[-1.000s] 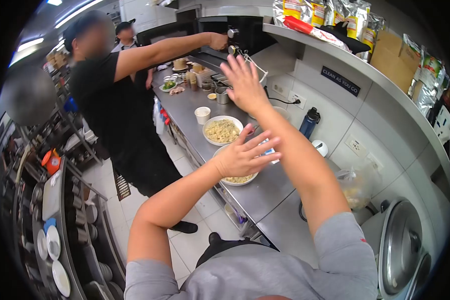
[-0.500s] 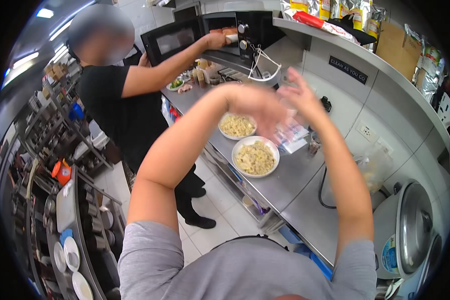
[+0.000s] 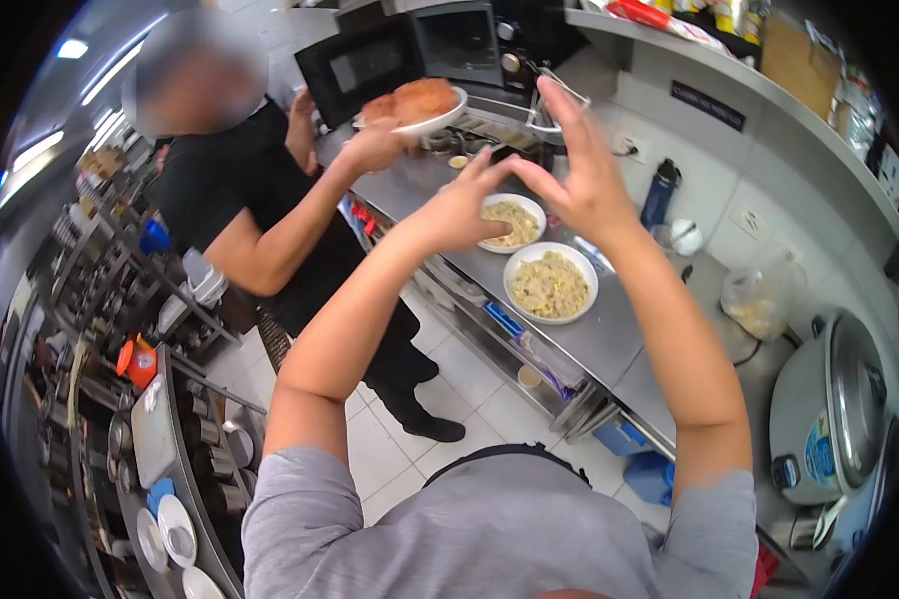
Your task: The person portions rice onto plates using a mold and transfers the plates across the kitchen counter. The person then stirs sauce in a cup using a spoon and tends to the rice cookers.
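My left hand (image 3: 459,208) is raised over the steel counter, fingers apart and empty. Beside it, my right hand (image 3: 581,175) is up with its fingers spread, holding nothing; their fingertips meet or overlap in view. Below the hands are two white bowls of pale yellowish food, a far one (image 3: 512,222) partly behind my left hand and a nearer one (image 3: 550,285) in full view. A co-worker in black (image 3: 240,190) holds a white plate of orange-brown food (image 3: 415,103) in front of a microwave (image 3: 456,45).
A dark blue bottle (image 3: 660,194) and a plastic bag of food (image 3: 761,298) stand along the wall. A large rice cooker (image 3: 831,419) is at the right. A shelf (image 3: 659,35) overhangs the counter. Racks with plates (image 3: 177,529) fill the left.
The co-worker has brought the plate out of the microwave, toward the left. My hands have moved from apart, through a blurred crossing, to fingertips close together. The view has shifted.
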Demonstrator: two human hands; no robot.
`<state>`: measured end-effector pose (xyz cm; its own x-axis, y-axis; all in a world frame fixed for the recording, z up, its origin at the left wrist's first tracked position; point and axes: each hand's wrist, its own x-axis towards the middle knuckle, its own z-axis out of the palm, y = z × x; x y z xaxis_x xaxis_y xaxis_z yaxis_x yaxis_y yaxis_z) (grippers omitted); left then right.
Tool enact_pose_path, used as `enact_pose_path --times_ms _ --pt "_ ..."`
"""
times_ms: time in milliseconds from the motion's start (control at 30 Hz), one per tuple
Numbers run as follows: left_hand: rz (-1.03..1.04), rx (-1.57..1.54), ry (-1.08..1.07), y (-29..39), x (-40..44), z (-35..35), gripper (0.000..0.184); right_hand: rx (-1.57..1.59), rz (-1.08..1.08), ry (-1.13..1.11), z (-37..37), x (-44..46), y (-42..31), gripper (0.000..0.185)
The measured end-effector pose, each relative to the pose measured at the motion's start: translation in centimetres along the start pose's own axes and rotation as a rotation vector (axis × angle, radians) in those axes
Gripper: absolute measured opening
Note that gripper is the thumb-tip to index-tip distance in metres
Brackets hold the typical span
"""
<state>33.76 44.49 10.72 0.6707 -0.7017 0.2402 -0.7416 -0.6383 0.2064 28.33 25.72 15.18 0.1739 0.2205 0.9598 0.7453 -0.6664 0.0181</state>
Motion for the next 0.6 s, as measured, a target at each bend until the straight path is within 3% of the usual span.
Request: enact_pose_path --times_ms 33,67,133,167,200,233,267,300,333,367,433,467,533,600 --pt "-0.115 -0.359 -0.217 1.3 -0.8 -1.2 0.075 0.349 0.358 0.038 1.1 -1.6 -0.5 0.073" --pt "-0.236 -0.715 -0.456 2.2 -1.6 -1.3 0.076 0.469 0.585 -0.041 0.9 -3.6 -0.7 0.069" --pt "-0.344 -0.781 -1.035 1.3 -3.5 4.1 0.077 0.217 0.644 -0.624 0.6 -9.2 -1.4 0.056" --pt "-0.408 -0.779 -1.142 0.1 -5.5 8.1 0.078 0.226 0.569 -0.853 0.3 -12.6 -2.1 0.055" --pt "-0.453 -0.716 -1.161 -1.7 -7.9 13.4 0.078 0.266 0.587 -1.227 -0.2 -16.1 -2.0 0.059" --pt "-0.427 -0.493 -1.04 -3.6 -11.1 19.3 0.072 0.172 0.665 -1.584 -1.3 -18.4 -2.6 0.057" --pt "-0.118 -0.072 -0.814 -6.9 -14.9 26.8 0.064 0.192 0.68 -1.844 -0.7 -23.9 -1.1 0.052" --pt "-0.378 -0.024 -0.815 -4.7 -17.6 27.7 0.055 0.114 0.71 -1.781 -1.1 -26.9 -0.7 0.048" --pt "-0.406 0.019 -0.958 -4.6 -20.0 30.7 0.062 0.101 0.66 -1.568 -1.0 -31.3 0.7 0.051" --pt "-0.409 -0.05 -1.038 -4.5 -22.4 35.1 0.057 0.031 0.61 -1.5 -1.2 -32.0 1.5 0.069" --pt "-0.418 -0.297 -0.953 -2.6 -27.7 44.3 0.052 -0.016 0.541 -1.23 -0.8 -35.4 3.0 0.069" --pt "-0.92 -0.715 -0.971 0.7 -29.3 43.2 0.046 -0.008 0.559 -1.162 -0.7 -36.7 2.8 0.071" --pt "-1.231 -0.985 -0.771 3.9 -32.8 49.7 0.04 -0.051 0.445 -1.114 -2.0 -39.5 1.6 0.08" --pt "-1.116 -0.84 -0.79 5.3 -33.7 51.8 0.04 -0.018 0.44 -1.116 -1.9 -40.0 1.9 0.083"
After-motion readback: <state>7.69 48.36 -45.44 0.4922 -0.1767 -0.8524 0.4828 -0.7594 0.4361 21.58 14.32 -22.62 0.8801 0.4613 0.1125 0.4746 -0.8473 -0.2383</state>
